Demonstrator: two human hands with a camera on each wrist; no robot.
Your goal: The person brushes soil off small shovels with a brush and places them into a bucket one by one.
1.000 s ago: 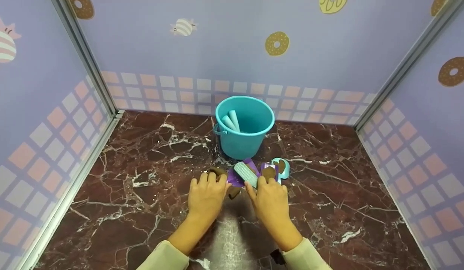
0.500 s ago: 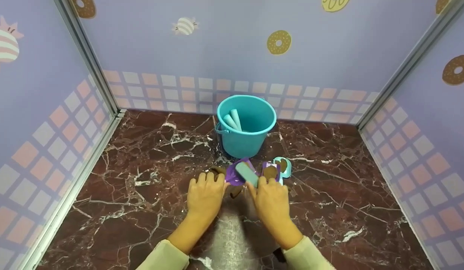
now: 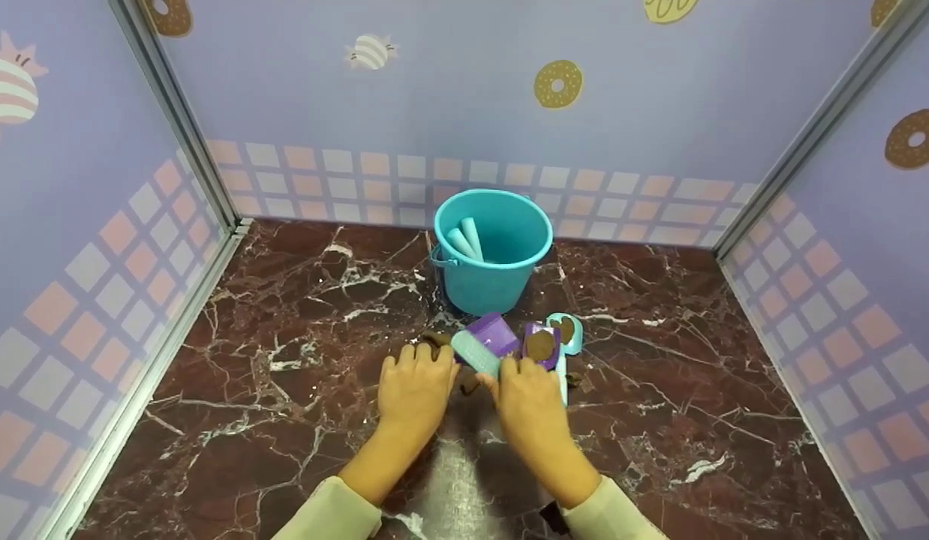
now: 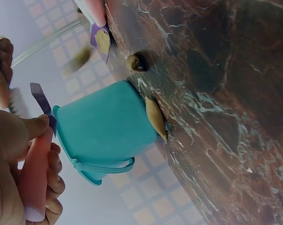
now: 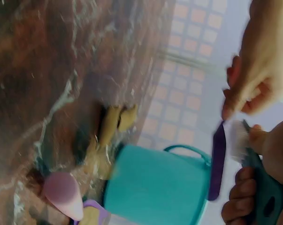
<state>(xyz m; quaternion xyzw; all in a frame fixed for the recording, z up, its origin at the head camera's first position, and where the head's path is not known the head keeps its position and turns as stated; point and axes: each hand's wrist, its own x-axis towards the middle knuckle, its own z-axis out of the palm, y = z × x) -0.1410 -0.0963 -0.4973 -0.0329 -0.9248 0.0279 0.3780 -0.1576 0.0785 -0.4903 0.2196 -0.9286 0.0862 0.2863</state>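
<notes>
My left hand [image 3: 416,394] grips the pink handle [image 4: 37,176] of a small toy shovel with a purple blade [image 3: 496,334]. My right hand [image 3: 536,401] holds a teal scrub brush [image 5: 268,194], its pale bristles [image 5: 238,141] right at the purple blade. Beyond both hands stands a turquoise bucket [image 3: 485,289], upright, with two light-blue rods [image 3: 467,241] inside. A second purple shovel [image 3: 552,330], carrying a brown clump, lies to the right. Beside it is a light-blue shovel [image 3: 577,341] with brown patches.
Brown lumps [image 4: 155,117] lie on the dark marbled floor [image 3: 299,435] close to the bucket. Lilac patterned walls [image 3: 449,97] enclose the floor at the back and both sides. The bucket's handle [image 4: 108,167] hangs on its left.
The brush and my right hand have shifted left across the purple blade. The blade has tilted and now shows farther back and right. My left hand has barely moved.
</notes>
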